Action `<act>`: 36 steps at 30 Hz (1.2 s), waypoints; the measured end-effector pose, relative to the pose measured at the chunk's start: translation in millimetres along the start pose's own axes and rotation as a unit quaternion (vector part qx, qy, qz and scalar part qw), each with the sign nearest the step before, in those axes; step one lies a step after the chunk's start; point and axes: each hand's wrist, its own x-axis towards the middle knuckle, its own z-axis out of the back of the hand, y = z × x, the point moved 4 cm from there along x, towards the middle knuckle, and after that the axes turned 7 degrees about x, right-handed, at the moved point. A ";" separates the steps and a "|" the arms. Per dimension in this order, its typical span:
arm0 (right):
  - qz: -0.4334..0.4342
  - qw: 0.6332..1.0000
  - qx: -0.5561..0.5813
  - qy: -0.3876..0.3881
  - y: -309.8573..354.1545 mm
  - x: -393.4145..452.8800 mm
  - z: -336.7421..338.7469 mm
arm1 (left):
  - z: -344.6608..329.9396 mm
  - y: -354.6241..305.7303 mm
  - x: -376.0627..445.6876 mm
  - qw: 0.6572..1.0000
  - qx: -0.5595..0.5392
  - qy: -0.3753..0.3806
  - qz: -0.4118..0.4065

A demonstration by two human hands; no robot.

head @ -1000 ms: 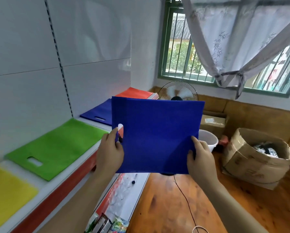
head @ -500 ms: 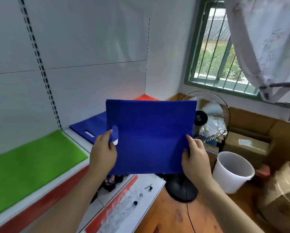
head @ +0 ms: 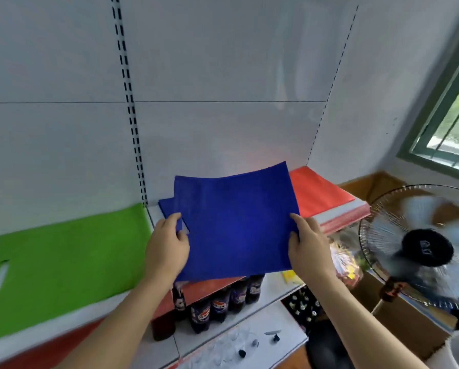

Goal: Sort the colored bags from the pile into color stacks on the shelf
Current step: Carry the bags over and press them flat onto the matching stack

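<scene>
Both hands grip one blue bag (head: 239,225), the left hand (head: 167,246) pinching its left edge near the handle cut-out and the right hand (head: 307,246) pinching its right edge, thumbs on top. A second ago the bag was held upright in front of the chest with the window behind it; now the view has turned to the shelf (head: 154,214) and the bag has tipped forward, nearly flat, over the blue stack (head: 166,206), whose corner peeps out behind the left hand. That suggests the carry is over and the laying-down has begun, though the bag's far edge still curls up and it does not look fully settled.

To the left, the green bag (head: 63,257) lies flat on the shelf. The blue bag sits in the middle, and the red stack (head: 316,193) lies just beside it on the right. Both forearms reach forward and slightly inward, wrists level, hands roughly level with each other. Bottles (head: 212,307) stand on the shelf below, and a fan (head: 422,249) stands at far right.
</scene>
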 end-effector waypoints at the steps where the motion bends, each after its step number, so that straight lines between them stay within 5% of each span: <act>1: 0.007 1.000 -0.008 0.011 0.9 11.1 -7.6 | -3.0 3.9 5.1 1.000 0.005 -0.001 0.014; 20: 0.133 0.966 -0.070 0.209 -34.6 134.0 -109.6 | -38.4 1.0 25.5 0.954 0.255 -0.027 0.153; 36: 0.148 0.942 -0.174 0.245 -41.1 134.8 -122.0 | -48.5 -3.3 11.6 0.925 0.336 -0.018 0.179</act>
